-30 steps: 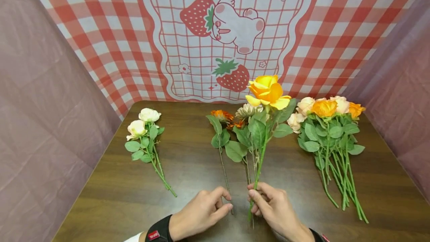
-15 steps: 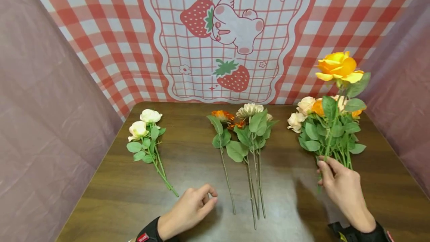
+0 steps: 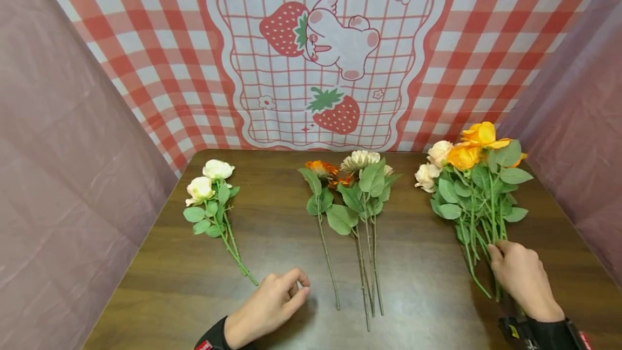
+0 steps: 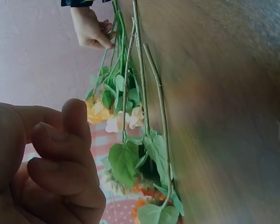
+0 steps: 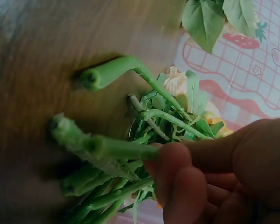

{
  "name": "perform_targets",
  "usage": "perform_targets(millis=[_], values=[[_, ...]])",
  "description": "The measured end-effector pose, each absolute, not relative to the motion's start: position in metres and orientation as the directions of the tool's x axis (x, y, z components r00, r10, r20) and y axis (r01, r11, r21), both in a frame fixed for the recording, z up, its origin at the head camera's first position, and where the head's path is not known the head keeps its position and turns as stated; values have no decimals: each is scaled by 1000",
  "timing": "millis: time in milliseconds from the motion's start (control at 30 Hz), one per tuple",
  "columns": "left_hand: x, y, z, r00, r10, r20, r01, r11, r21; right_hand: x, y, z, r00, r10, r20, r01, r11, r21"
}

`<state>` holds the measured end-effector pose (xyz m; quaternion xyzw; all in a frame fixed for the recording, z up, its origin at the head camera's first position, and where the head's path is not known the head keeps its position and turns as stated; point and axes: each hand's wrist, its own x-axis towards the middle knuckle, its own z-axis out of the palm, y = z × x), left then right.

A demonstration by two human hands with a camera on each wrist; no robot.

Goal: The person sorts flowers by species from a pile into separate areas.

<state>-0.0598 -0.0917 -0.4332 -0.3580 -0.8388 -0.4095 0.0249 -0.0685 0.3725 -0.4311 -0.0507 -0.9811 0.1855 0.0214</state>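
My right hand (image 3: 522, 278) pinches the green stem of a yellow-orange rose (image 3: 482, 134) over the pile of roses at the table's right. Its bloom overlaps the orange rose (image 3: 463, 156) and hides some of the peach roses (image 3: 427, 176). In the right wrist view, the pinched stem (image 5: 123, 149) ends close above several other cut stems. My left hand (image 3: 272, 302) hovers near the table's front with fingers loosely curled, holding nothing. Nearest to it are the stem ends of two white roses (image 3: 217, 169) and of the middle flowers, which have orange blooms (image 3: 320, 167) and cream blooms (image 3: 359, 161).
The flowers lie on a dark wooden table (image 3: 160, 280) in three groups: left, middle and right. A red-and-white checked cloth (image 3: 170, 69) with strawberry prints hangs behind it. Pinkish curtains (image 3: 58, 177) stand at both sides.
My right hand has carried the yellow-orange rose from the middle to the right and lowered it onto the rose pile. My left hand has drawn back slightly to the left from the middle stems.
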Motion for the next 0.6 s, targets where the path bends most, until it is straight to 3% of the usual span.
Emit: perform_targets(millis=[333, 600], values=[[-66, -104, -435, -811, 511, 284, 557, 528, 641, -72, 379, -423, -958, 125, -258, 209, 919, -333], [-88, -137, -435, -934, 290, 208, 354, 830, 431, -62, 377, -416, -958, 197, -208, 259, 907, -333]])
